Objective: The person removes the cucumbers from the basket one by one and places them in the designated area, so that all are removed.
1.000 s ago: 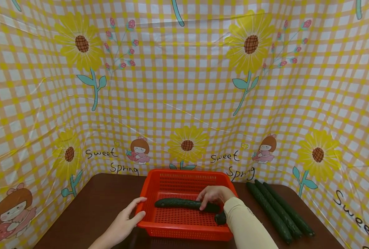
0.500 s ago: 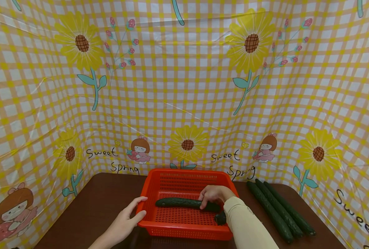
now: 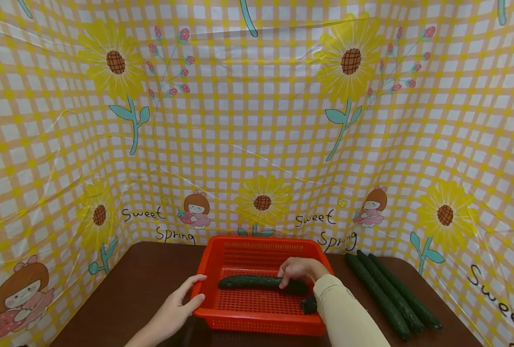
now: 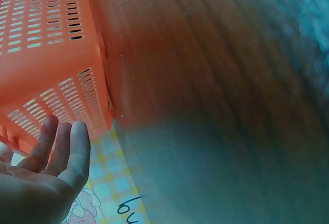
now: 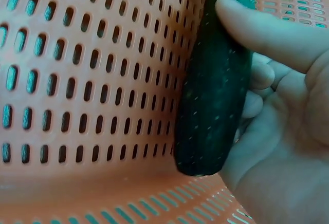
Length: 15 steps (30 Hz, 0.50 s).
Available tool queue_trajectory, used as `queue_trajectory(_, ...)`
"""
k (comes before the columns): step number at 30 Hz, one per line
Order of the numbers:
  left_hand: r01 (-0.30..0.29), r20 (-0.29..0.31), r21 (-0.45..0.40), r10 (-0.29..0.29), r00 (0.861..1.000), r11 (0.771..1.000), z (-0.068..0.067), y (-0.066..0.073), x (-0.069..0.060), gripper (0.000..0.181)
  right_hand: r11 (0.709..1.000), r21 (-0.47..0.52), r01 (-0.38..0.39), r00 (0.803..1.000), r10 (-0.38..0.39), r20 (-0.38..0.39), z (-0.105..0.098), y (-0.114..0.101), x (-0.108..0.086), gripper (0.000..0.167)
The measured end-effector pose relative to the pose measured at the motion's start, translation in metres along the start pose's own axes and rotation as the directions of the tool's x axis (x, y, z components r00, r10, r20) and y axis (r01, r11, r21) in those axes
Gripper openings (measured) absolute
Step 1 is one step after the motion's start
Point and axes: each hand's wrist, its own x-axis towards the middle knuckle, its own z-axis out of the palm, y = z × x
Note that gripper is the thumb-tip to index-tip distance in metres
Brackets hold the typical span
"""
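Observation:
An orange-red perforated plastic basket (image 3: 265,327) stands on the dark table. Across it lies a long dark green cucumber (image 3: 248,282), and my right hand (image 3: 299,271) grips its right part. Up close in the right wrist view, the thumb lies along one side of the cucumber (image 5: 213,100) and the fingertips show on the other. By the basket's left side, my left hand (image 3: 176,306) touches the rim with thumb and forefinger spread apart; its other fingers extend beside the outer wall (image 4: 77,100). Another cucumber's end (image 3: 309,305) shows at the basket's near right, the remainder hidden by the sleeve.
Three cucumbers (image 3: 389,296) lie side by side on the table, right of the basket. A yellow checked cloth (image 3: 257,120) with flower prints rises behind and along both sides. The brown tabletop (image 3: 140,274) extends to the basket's left.

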Motion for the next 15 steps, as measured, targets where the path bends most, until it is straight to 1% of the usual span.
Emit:
queue_trajectory(5, -0.005, -0.006, 0.008, 0.005, 1.000, 1.000, 0.0001, -0.0012, 0.0005, 0.045, 1.000, 0.022, 0.010, 1.000, -0.010, -0.008, -0.0003, -0.0011, 0.0017, 0.016)
queue_trajectory(10, -0.011, -0.014, 0.019, 0.011, 1.000, 1.000, 0.0007, -0.0010, 0.0004, 0.044, 0.999, 0.030, 0.025, 1.000, -0.025, -0.008, -0.0032, -0.0032, 0.0030, 0.008)
queue_trajectory(15, -0.006, -0.020, 0.021, 0.006, 1.000, 1.000, 0.0010, -0.0003, 0.0010, 0.043, 0.998, 0.037, 0.052, 0.999, -0.052, -0.015, -0.0087, -0.0061, 0.0038, 0.012)
